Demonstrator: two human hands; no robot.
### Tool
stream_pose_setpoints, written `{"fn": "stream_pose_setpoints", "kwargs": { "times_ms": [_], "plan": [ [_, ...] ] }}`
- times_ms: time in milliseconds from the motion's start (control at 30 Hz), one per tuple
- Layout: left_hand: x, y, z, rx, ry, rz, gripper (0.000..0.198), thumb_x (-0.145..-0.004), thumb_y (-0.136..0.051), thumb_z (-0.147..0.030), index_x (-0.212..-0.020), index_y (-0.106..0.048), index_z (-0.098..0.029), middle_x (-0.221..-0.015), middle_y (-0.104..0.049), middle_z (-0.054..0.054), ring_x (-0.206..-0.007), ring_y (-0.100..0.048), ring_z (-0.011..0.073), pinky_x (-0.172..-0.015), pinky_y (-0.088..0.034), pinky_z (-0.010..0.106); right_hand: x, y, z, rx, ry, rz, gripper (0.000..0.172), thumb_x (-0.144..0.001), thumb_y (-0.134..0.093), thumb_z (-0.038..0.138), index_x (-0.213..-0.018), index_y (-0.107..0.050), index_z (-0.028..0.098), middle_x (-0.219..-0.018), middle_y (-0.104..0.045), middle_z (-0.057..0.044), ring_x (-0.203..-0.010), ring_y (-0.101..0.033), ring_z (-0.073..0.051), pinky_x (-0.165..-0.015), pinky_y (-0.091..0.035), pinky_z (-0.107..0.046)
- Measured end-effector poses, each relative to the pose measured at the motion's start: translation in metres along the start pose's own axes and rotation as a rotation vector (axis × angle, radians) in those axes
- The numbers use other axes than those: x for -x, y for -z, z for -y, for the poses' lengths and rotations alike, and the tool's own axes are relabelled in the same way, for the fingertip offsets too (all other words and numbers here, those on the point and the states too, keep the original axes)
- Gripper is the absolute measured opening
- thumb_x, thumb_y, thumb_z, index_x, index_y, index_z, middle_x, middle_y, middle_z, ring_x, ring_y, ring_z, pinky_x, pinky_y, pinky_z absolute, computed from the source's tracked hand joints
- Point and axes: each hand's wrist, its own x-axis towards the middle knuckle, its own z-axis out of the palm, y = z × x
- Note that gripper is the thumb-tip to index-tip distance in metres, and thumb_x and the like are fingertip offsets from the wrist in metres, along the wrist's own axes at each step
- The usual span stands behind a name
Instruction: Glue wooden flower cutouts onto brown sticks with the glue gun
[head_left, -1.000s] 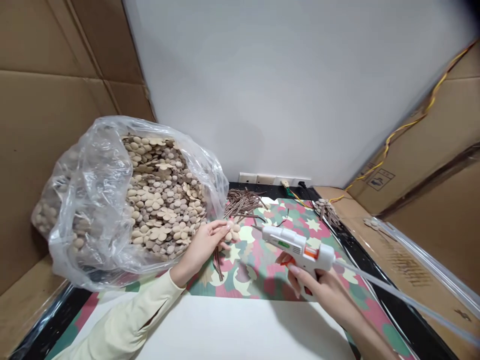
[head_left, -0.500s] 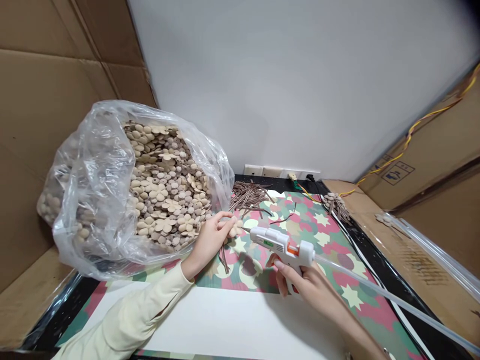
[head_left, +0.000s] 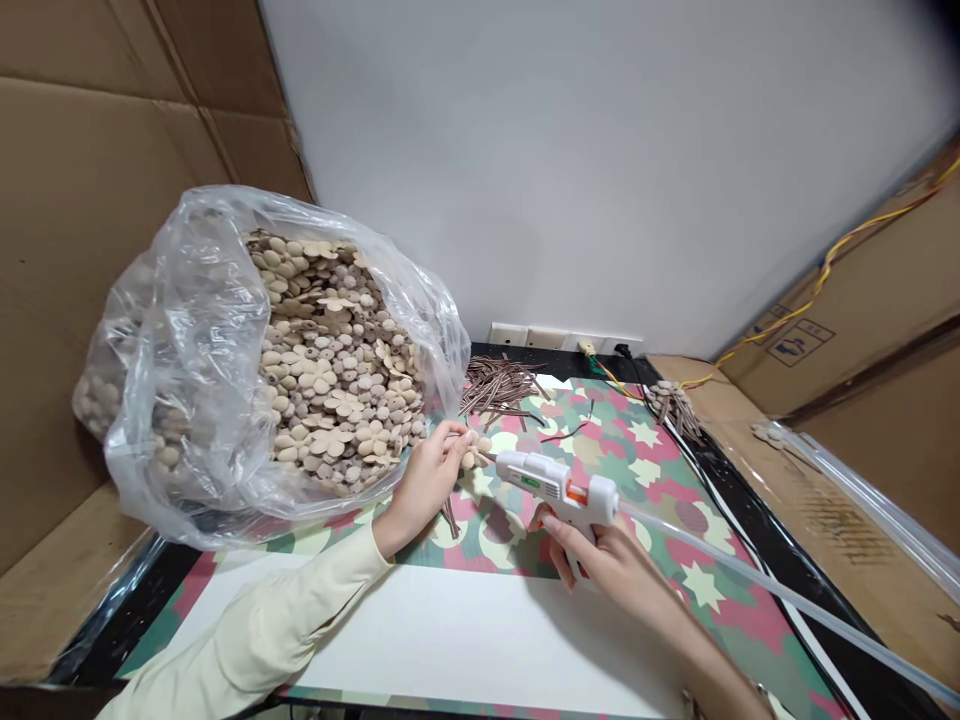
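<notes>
My left hand [head_left: 429, 482] pinches a small beige flower [head_left: 475, 454] with rounded petals, held just above the table. In my right hand [head_left: 592, 550] is a white hot glue gun [head_left: 551, 485], my fingers wrapped round its handle. Its metal nozzle points left and meets the flower or lies very close to it; actual contact I cannot make out. A long clear glue stick [head_left: 720, 553] runs out of the gun's back toward the lower right. Brown strips [head_left: 450, 520] hang or lie below my left hand.
A clear plastic bag [head_left: 210, 350] full of beige flowers stands on the left. Brown strips [head_left: 501, 385] are heaped behind my left hand. White paper [head_left: 420, 640] covers the front of the patterned tabletop [head_left: 705, 585]. At right are finished-looking stems [head_left: 673, 405], spare glue sticks [head_left: 877, 505] and power sockets [head_left: 547, 340].
The glue gun has shifted slightly left, and the flower has turned a little in my left fingers. The whole view has moved slightly.
</notes>
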Motion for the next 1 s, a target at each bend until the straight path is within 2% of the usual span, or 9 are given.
{"fn": "stream_pose_setpoints", "kwargs": {
  "times_ms": [167,367,533,633,667,767,833,900,1000],
  "plan": [
    [-0.004,0.000,0.004,0.260,0.155,0.107,0.033,-0.078,-0.057,-0.041,-0.099,-0.058,-0.015,-0.076,-0.065,0.003,-0.066,-0.060,0.0134,-0.057,-0.045,0.021,0.000,0.002,0.001,0.041,-0.011,0.004,0.055,-0.089,-0.037,0.047,-0.044,-0.047,0.017,-0.059,-0.060,-0.002,-0.054,-0.049,-0.012,-0.059,-0.038,-0.024],
    [-0.004,0.006,0.002,0.419,0.280,0.174,0.024,-0.077,-0.060,-0.035,-0.085,-0.059,-0.012,-0.069,-0.061,0.003,-0.064,-0.058,0.0109,-0.063,-0.047,0.023,0.004,0.006,0.000,-0.019,0.014,-0.026,0.051,-0.089,-0.039,0.044,-0.047,-0.048,0.017,-0.058,-0.059,-0.002,-0.064,-0.055,-0.015,-0.071,-0.039,-0.025],
    [-0.019,0.005,-0.004,-0.072,0.008,0.190,0.024,-0.086,-0.043,-0.039,-0.090,-0.052,-0.018,-0.083,-0.064,0.005,-0.068,-0.061,0.0144,-0.058,-0.047,0.025,0.003,0.018,-0.008,-0.260,-0.002,-0.193,0.029,-0.087,-0.044,0.043,-0.091,-0.058,0.018,-0.050,-0.052,0.004,-0.049,-0.050,-0.013,-0.053,-0.038,-0.024],
    [-0.058,-0.009,-0.011,-0.557,-0.248,0.309,0.017,-0.087,-0.043,-0.030,-0.084,-0.055,-0.018,-0.115,-0.055,0.009,-0.101,-0.056,0.0194,-0.084,-0.045,0.031,0.002,0.027,-0.012,-0.362,0.068,-0.401,0.029,-0.087,-0.045,0.040,-0.095,-0.059,0.017,-0.050,-0.053,0.003,-0.048,-0.049,-0.013,-0.050,-0.037,-0.024],
    [-0.074,-0.015,-0.013,-0.620,-0.257,0.309,0.012,-0.083,-0.049,-0.026,-0.079,-0.056,-0.017,-0.119,-0.052,0.010,-0.110,-0.050,0.0224,-0.091,-0.041,0.033,0.002,0.030,-0.012,-0.389,0.090,-0.456,0.029,-0.086,-0.046,0.040,-0.095,-0.059,0.016,-0.050,-0.053,0.002,-0.048,-0.049,-0.013,-0.049,-0.037,-0.024],
    [-0.121,-0.033,-0.013,-0.728,-0.230,0.306,0.008,-0.076,-0.056,-0.016,-0.068,-0.056,-0.013,-0.110,-0.055,0.014,-0.107,-0.051,0.0269,-0.089,-0.041,0.038,0.002,0.035,-0.012,-0.466,0.087,-0.553,0.028,-0.084,-0.049,0.040,-0.095,-0.060,0.016,-0.050,-0.053,0.001,-0.046,-0.048,-0.014,-0.047,-0.037,-0.024],
    [-0.140,-0.039,-0.012,-0.778,-0.226,0.316,0.008,-0.075,-0.058,-0.015,-0.068,-0.057,-0.012,-0.097,-0.061,0.010,-0.093,-0.057,0.0226,-0.082,-0.044,0.038,0.003,0.037,-0.013,-0.512,0.072,-0.582,0.028,-0.083,-0.050,0.040,-0.094,-0.060,0.017,-0.049,-0.052,0.002,-0.045,-0.047,-0.014,-0.045,-0.036,-0.024],
    [-0.148,-0.038,-0.012,-0.806,-0.248,0.330,0.009,-0.077,-0.058,-0.017,-0.069,-0.058,-0.012,-0.083,-0.063,0.005,-0.081,-0.059,0.0177,-0.076,-0.045,0.034,0.003,0.038,-0.014,-0.538,0.079,-0.581,0.027,-0.083,-0.050,0.041,-0.094,-0.060,0.017,-0.048,-0.051,0.002,-0.044,-0.046,-0.013,-0.044,-0.035,-0.024],
    [-0.148,-0.026,-0.021,-0.809,-0.308,0.309,0.011,-0.075,-0.054,-0.016,-0.065,-0.059,-0.014,-0.072,-0.066,0.005,-0.073,-0.060,0.0184,-0.068,-0.045,0.027,0.003,0.040,-0.016,-0.535,0.106,-0.575,0.027,-0.084,-0.049,0.040,-0.096,-0.060,0.018,-0.048,-0.052,0.002,-0.045,-0.046,-0.014,-0.044,-0.035,-0.023]
  ]
}}
